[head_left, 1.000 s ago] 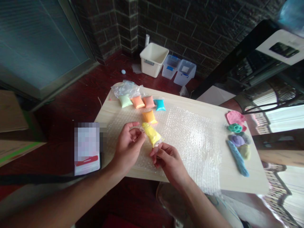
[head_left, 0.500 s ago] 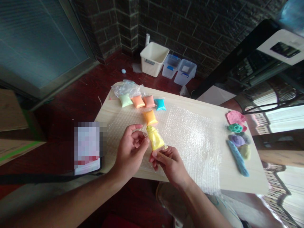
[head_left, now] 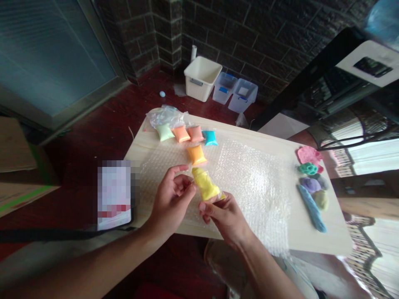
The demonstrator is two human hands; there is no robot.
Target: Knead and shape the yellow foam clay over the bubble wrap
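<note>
A packet of soft yellow modelling clay (head_left: 205, 186) is between my two hands, tilted above the bubble wrap. The clay bulges at its upper end, and clear plastic shows around its lower right end. My right hand (head_left: 226, 216) pinches that lower end between thumb and fingers. At the packet's left edge, my left hand (head_left: 173, 193) has its thumb pressed to curled fingers, with the index finger extended above. Just beyond lies an orange clay packet (head_left: 197, 155). Behind it sit light green (head_left: 165, 132), peach (head_left: 181, 134), salmon (head_left: 196, 133) and turquoise (head_left: 210, 137) packets.
Bubble wrap (head_left: 252, 187) covers much of the wooden table (head_left: 311, 238). On the right lie pink (head_left: 308, 155), green (head_left: 308, 168), purple (head_left: 309, 184) and blue (head_left: 312, 209) clay pieces. A blurred-out phone-like device (head_left: 114, 195) is left. Bins (head_left: 202, 81) stand on the floor beyond.
The packet has tilted and its lower end has shifted slightly right with my right hand. The yellow clay looks more bulged and less covered by plastic. My left hand has barely moved.
</note>
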